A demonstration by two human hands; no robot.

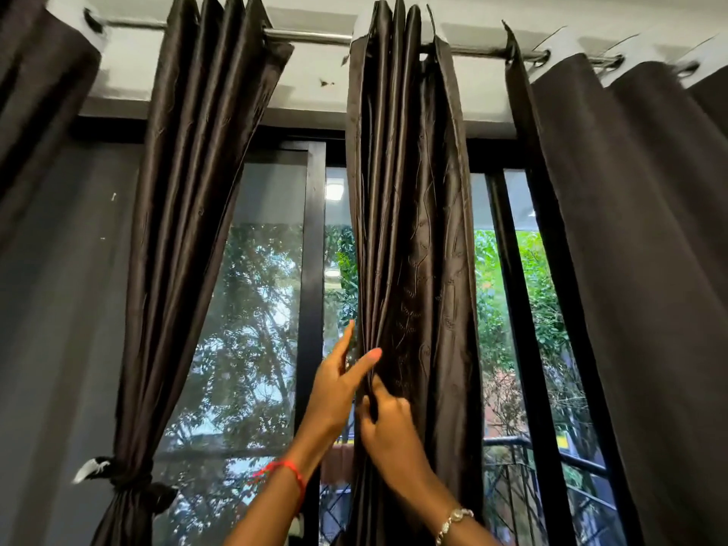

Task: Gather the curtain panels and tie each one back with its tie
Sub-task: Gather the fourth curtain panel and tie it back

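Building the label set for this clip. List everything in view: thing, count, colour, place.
tied panel: 1, dark brown satin, left of centre, gathered low
tie: 1, dark, knotted round the tied panel, lower left
middle panel: 1, dark brown, embroidered, centre, bunched in folds
right panel: 1, dark brown, right, spread out
far-left curtain: 1, dark, top-left corner
curtain rod: 1, silver, across the top
window frame: 1, black, behind the panels
trees: several, green, outside the glass
railing: 1, dark, outside, lower right
left hand: 1, red thread on wrist, straight fingers touching the middle panel's left edge
right hand: 1, bracelet on wrist, pinching the middle panel's folds
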